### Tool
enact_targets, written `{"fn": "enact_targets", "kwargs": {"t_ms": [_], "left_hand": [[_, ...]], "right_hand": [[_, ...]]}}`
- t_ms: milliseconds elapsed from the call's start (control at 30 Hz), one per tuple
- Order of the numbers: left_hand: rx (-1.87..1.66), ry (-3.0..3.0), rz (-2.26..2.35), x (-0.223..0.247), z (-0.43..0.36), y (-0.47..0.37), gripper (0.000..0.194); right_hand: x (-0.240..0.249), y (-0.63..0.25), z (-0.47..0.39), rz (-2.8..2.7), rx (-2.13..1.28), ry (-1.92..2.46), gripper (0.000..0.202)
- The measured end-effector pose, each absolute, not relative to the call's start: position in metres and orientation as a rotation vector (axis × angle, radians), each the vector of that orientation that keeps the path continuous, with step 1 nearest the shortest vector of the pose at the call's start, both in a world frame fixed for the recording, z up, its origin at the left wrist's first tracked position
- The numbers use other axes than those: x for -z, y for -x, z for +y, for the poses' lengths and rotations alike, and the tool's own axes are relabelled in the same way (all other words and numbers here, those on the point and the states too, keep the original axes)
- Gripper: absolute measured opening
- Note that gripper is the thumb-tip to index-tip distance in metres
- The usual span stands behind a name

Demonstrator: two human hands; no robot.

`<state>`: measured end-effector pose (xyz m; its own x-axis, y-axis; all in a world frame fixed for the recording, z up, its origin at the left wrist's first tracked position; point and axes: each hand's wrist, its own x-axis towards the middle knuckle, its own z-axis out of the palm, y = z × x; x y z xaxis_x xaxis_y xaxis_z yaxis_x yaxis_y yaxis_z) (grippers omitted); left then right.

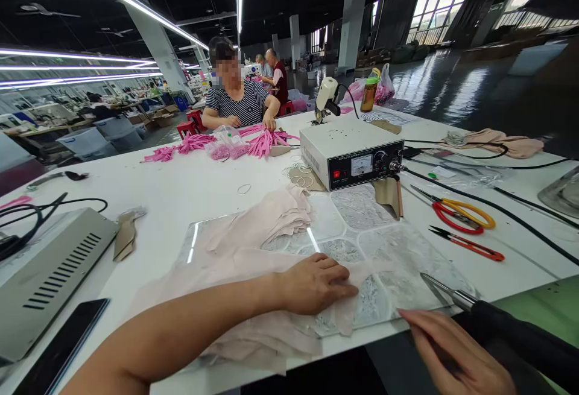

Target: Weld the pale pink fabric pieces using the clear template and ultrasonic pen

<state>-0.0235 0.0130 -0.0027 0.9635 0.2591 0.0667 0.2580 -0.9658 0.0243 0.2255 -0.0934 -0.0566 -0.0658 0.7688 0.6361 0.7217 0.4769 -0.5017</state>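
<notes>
My left hand (316, 283) lies palm down on pale pink sheer fabric (253, 262), its fingers stretched over a narrow end of the cloth. Beneath the fabric is a glossy sheet with a grey stone pattern (402, 250). At the sheet's front edge, my right hand (456, 350) has its fingertips drawn together; whatever is between them is too small to make out. Just beyond that hand, a pen-like tool (456, 298) with a metal shaft, pointed blade and black handle points left over the sheet. I cannot tell whether the right hand touches its handle.
Red-and-yellow scissors (465, 211) and orange thread snips (470, 244) lie at right. A power box (353, 151) with a dial stands behind the sheet, its cable crossing rightward. Another grey box (58, 280) and a phone (63, 347) are left. A co-worker (242, 96) handles pink strips opposite.
</notes>
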Motion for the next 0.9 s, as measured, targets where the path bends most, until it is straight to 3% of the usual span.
{"fn": "enact_targets", "kwargs": {"t_ms": [167, 900], "left_hand": [[-0.103, -3.080, 0.415, 0.003, 0.014, 0.022, 0.032], [-0.100, -3.036, 0.490, 0.003, 0.012, 0.022, 0.034]], "right_hand": [[0.047, -0.198, -0.058, -2.121, 0.162, 1.147, 0.038], [0.060, -0.212, -0.045, -2.153, 0.153, 1.105, 0.040]]}}
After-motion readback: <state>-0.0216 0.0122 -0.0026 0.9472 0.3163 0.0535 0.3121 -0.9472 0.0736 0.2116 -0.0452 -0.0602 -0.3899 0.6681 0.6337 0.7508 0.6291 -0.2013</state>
